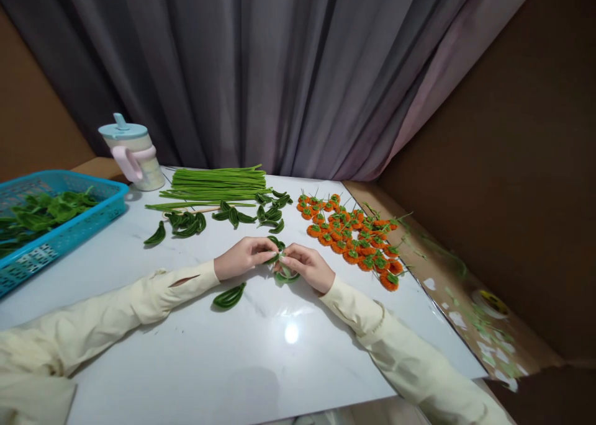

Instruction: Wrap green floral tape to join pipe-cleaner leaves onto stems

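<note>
In the head view, my left hand (pixel 246 256) is closed in a pinch on a dark green fuzzy leaf (pixel 275 242), held just above the table. Fingertips nearly touching it, my right hand (pixel 310 266) is also closed, gripping a pale strip that looks like green tape. A round item with a green edge, apparently a tape roll (pixel 286 278), sits right under the fingers and is partly hidden by them. One loose looped leaf (pixel 230 296) lies on the table below my left wrist. Several more fuzzy leaves (pixel 186 223) are spread beyond my hands.
Long green fuzzy stems (pixel 216 183) lie stacked at the back. Many orange flower heads (pixel 351 245) with green centres cover the right side. At left stand a blue basket (pixel 112 193) of green leaves and a lidded cup (pixel 148 167). Scraps (pixel 488 350) litter the right edge.
</note>
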The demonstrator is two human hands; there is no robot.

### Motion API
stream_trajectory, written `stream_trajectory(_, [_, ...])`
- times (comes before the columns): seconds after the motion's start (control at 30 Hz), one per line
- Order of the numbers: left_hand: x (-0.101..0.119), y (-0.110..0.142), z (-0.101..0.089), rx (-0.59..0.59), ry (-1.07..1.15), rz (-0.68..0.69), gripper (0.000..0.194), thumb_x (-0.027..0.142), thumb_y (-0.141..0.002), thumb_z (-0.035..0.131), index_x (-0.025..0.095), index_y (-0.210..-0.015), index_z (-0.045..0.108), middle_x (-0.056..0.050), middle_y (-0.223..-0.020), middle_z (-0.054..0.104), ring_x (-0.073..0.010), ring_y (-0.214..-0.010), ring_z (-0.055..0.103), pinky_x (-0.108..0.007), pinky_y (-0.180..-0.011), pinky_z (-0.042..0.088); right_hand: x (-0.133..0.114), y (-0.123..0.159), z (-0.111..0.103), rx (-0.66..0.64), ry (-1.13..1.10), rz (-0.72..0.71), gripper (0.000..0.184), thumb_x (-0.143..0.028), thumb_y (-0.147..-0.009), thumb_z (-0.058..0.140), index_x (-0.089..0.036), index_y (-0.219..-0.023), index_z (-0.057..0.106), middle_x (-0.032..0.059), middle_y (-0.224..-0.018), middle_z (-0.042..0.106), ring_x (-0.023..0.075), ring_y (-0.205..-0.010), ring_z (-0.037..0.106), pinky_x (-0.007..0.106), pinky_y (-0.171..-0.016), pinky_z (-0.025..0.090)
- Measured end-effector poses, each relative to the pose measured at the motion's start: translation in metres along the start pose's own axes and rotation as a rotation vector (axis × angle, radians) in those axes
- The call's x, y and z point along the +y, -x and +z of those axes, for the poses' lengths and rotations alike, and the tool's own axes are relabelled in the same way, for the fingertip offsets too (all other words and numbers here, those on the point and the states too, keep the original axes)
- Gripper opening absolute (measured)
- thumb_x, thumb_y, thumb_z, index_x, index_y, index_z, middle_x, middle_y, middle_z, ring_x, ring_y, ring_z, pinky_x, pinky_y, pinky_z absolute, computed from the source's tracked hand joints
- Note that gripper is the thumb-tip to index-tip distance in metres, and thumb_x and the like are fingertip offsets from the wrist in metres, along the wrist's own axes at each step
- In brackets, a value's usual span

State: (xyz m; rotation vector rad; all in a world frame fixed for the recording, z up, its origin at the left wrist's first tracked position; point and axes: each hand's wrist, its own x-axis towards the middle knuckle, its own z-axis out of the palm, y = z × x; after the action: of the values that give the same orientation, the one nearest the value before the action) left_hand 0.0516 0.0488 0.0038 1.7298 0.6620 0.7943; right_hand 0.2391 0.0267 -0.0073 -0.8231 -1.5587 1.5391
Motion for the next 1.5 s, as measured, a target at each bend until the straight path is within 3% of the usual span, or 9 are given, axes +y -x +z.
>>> stream_trajectory(0.17, [-0.001, 0.0, -0.003, -0.041, 0.143, -0.123, 0.022, 0.032, -0.076, 0.06, 0.01, -0.08, 0.06, -0.002, -0.069, 0.06, -0.012, -0.062, 0.054, -0.023, -0.06, 0.043, 0.001, 0.001, -0.001, -0.01, 0.124, 0.006, 0.031, -0.045, -0.075, 0.06, -0.015, -0.076, 0.054, 0.0053, -0.067, 0.067, 0.0125, -0.057, 0.057, 0.024, -0.054, 0.042])
stream_trajectory(0.4, [-0.004, 0.0, 0.003, 0.042, 0.172, -0.157, 0.025, 0.034, -0.072, 0.063, 0.01, -0.079, 0.06, -0.001, -0.067, 0.058, -0.0121, -0.063, 0.052, -0.025, -0.062, 0.041, 0.001, 0.002, 0.001, 0.065, 0.285, -0.016, 0.032, -0.048, -0.077, 0.055, -0.015, -0.077, 0.053, 0.0047, -0.066, 0.066, 0.0098, -0.05, 0.049, 0.021, -0.048, 0.037])
stream_trajectory(0.57, [-0.008, -0.002, -0.009, 0.098, 0.108, -0.185, 0.026, 0.035, -0.068, 0.065, 0.01, -0.073, 0.059, 0.001, -0.063, 0.056, -0.0108, -0.059, 0.049, -0.023, -0.06, 0.039, 0.001, -0.013, 0.004, 0.029, 0.338, -0.041, 0.032, -0.047, -0.079, 0.053, -0.016, -0.078, 0.052, 0.0028, -0.067, 0.066, 0.006, -0.042, 0.041, 0.019, -0.042, 0.033])
stream_trajectory(0.73, [-0.013, 0.003, -0.032, 0.164, 0.066, -0.167, 0.026, 0.035, -0.066, 0.066, 0.01, -0.07, 0.058, 0.001, -0.059, 0.055, -0.0103, -0.057, 0.048, -0.022, -0.057, 0.038, -0.002, -0.043, 0.011, -0.088, 0.202, 0.035, 0.034, -0.046, -0.071, 0.063, -0.016, -0.076, 0.048, 0.0019, -0.068, 0.065, 0.0069, -0.044, 0.049, 0.018, -0.04, 0.037])
stream_trajectory(0.83, [-0.018, 0.007, -0.04, 0.216, 0.071, -0.155, 0.027, 0.036, -0.067, 0.065, 0.01, -0.071, 0.058, 0.001, -0.06, 0.055, -0.0105, -0.057, 0.048, -0.023, -0.058, 0.038, 0.0, -0.053, 0.02, -0.094, 0.052, 0.082, 0.041, -0.041, -0.065, 0.07, -0.019, -0.084, 0.041, -0.0001, -0.07, 0.064, 0.0108, -0.049, 0.058, 0.018, -0.037, 0.041])
stream_trajectory(0.93, [-0.02, 0.009, -0.04, 0.226, 0.105, -0.157, 0.028, 0.037, -0.066, 0.065, 0.01, -0.072, 0.059, 0.001, -0.061, 0.057, -0.0116, -0.057, 0.051, -0.023, -0.058, 0.04, 0.003, -0.054, 0.028, -0.08, -0.037, 0.063, 0.043, -0.039, -0.069, 0.069, -0.021, -0.089, 0.036, -0.0015, -0.07, 0.064, 0.0115, -0.049, 0.06, 0.016, -0.035, 0.04])
stream_trajectory(1.07, [-0.019, 0.01, -0.038, 0.232, 0.142, -0.168, 0.026, 0.036, -0.066, 0.066, 0.01, -0.071, 0.06, 0.001, -0.06, 0.057, -0.0116, -0.059, 0.051, -0.023, -0.059, 0.04, 0.006, -0.049, 0.032, -0.066, -0.071, 0.025, 0.034, -0.039, -0.077, 0.061, -0.02, -0.091, 0.036, -0.0039, -0.062, 0.062, 0.0094, -0.045, 0.057, 0.015, -0.036, 0.038])
stream_trajectory(1.3, [-0.017, 0.011, -0.04, 0.196, 0.181, -0.226, 0.027, 0.035, -0.065, 0.067, 0.01, -0.072, 0.061, 0.001, -0.058, 0.056, -0.0098, -0.054, 0.048, -0.021, -0.053, 0.037, 0.004, -0.046, 0.029, -0.086, -0.087, 0.005, 0.029, -0.034, -0.079, 0.059, -0.021, -0.094, 0.037, -0.0055, -0.058, 0.06, 0.0075, -0.041, 0.051, 0.015, -0.037, 0.034])
stream_trajectory(1.5, [-0.015, 0.012, -0.039, 0.168, 0.218, -0.254, 0.028, 0.037, -0.065, 0.067, 0.01, -0.07, 0.06, 0.001, -0.056, 0.055, -0.0096, -0.052, 0.047, -0.021, -0.051, 0.036, 0.006, -0.043, 0.029, -0.1, 0.019, -0.043, 0.026, -0.036, -0.081, 0.055, -0.021, -0.093, 0.037, -0.0057, -0.058, 0.059, 0.0055, -0.036, 0.041, 0.015, -0.035, 0.028])
